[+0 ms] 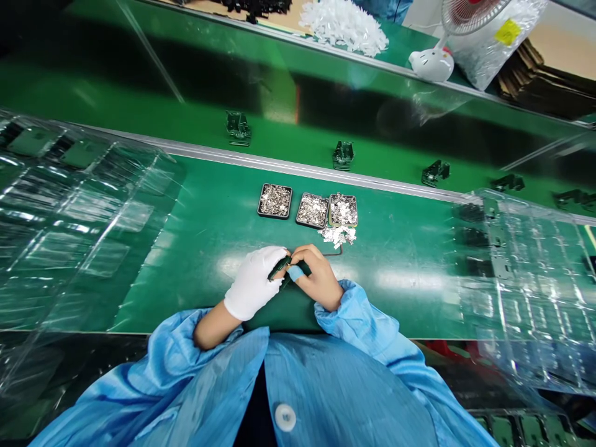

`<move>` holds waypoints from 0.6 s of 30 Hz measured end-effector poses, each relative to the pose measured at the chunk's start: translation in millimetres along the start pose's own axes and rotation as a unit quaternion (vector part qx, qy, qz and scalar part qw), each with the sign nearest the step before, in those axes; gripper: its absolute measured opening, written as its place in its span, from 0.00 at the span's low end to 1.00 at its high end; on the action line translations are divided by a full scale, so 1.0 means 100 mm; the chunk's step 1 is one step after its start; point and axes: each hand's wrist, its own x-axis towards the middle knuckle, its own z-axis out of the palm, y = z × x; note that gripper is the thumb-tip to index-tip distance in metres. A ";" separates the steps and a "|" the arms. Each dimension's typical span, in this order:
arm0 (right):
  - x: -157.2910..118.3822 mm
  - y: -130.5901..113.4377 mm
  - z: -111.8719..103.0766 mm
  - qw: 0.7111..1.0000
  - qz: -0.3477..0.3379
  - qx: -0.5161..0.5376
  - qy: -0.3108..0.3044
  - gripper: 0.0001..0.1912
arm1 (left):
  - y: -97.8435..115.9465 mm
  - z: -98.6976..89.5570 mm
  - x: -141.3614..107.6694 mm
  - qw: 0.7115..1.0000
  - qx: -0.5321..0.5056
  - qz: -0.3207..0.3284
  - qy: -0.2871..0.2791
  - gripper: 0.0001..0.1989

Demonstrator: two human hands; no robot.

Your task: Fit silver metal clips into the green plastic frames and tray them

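The head view shows a broad, flat green worktop with a long green strip running behind a silvery metal rail. Clear, ribbed plastic trays stand on the left, and more clear moulded plastic trays on the right; some of their compartments show green or dark pieces.

At the near middle, the left hand, in a white fabric glove, grips a small dark green board-like part between thumb and fingers. The bare right hand, with a light blue wrap on its thumb, has its fingertips drawn in narrowly at the part's edge; whether they pinch the part itself or something tiny is too small to tell. The part is held just above the worktop, so work on it looks under way and unfinished.

Beyond the hands sit three square, dark-rimmed trays, heaped with small silvery metal pieces; judging by those heaps, plenty of stock is left. At least five dark green, upright-edged assemblies stand spaced along the strip; whether they are done or waiting, I cannot tell. Smallest are the loose silvery flat pieces spilled before the right-hand tray, and a thin, dark bent rod beside them.
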 end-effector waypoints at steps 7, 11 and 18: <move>-0.03 0.01 0.01 1.000 -0.004 0.004 -0.016 0.05 | 0.06 -0.03 0.03 0.995 0.093 0.026 0.004 0.10; -0.10 0.05 0.08 0.999 -0.004 -0.047 -0.005 0.10 | 0.11 0.08 -0.05 0.988 0.146 -0.003 0.048 0.13; -0.02 0.08 0.00 0.999 -0.003 -0.029 -0.025 0.08 | 0.07 0.20 -0.07 0.995 0.071 -0.017 0.066 0.17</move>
